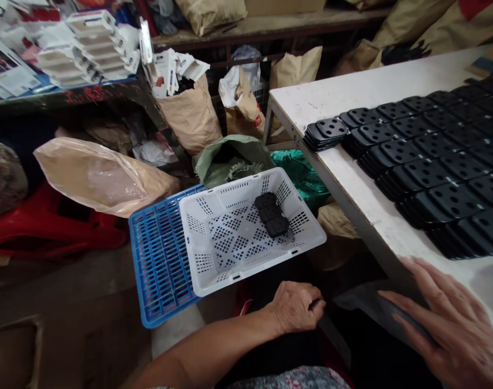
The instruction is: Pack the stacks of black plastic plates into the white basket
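Head view: left hand (295, 308) loosely curled at the near edge of a white perforated plastic basket (230, 186), no visible pinch, with the fingers' contact hidden; right hand (453, 324) spread flat, fingers (408, 283) on the worktop's near edge, above a dark grey flexible sheet (376, 308). Matte black rounded-corner plates (433, 175) with round holes sit in neat overlapping stacks on the scuffed white worktop (352, 92). Three matte black plates (271, 214) lie together on the basket floor, the basket resting on a blue slotted plastic crate (157, 254).
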Demonstrator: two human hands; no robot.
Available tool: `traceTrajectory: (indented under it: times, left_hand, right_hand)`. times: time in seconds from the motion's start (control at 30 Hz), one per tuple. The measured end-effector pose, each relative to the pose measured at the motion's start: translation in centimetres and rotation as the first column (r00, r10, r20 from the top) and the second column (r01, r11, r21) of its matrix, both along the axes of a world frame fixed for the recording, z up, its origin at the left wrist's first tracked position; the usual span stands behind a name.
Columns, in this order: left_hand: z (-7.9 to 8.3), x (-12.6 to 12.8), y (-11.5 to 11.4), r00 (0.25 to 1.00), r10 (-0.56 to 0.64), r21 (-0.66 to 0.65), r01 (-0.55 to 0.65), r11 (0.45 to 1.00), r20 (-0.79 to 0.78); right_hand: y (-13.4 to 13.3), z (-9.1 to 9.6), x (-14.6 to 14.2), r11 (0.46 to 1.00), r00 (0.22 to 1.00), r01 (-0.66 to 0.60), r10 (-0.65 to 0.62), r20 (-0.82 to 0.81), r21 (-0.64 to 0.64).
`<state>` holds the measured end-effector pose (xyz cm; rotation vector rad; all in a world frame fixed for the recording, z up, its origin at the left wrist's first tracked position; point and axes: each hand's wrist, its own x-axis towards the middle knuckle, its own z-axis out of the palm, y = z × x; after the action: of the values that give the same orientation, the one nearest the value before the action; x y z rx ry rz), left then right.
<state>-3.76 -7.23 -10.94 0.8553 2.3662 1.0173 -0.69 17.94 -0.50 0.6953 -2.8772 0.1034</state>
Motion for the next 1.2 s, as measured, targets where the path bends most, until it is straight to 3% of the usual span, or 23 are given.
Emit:
traceTrajectory:
  times: [0.93, 1.2]
  left_hand:
    - [0.0, 0.1, 0.1, 1.000, -0.008, -0.025, 0.008, 1.000, -0.008]
    - [-0.3, 0.2, 0.1, 1.000, 0.008, -0.017, -0.008, 1.000, -0.016]
  right_hand:
    - [0.4, -0.4, 0.0, 1.000, 0.999, -0.019, 0.019, -0.034, -0.001]
    - [-0.6, -0.3, 0.1, 0.978, 0.992, 0.122, -0.117, 0.039, -0.172]
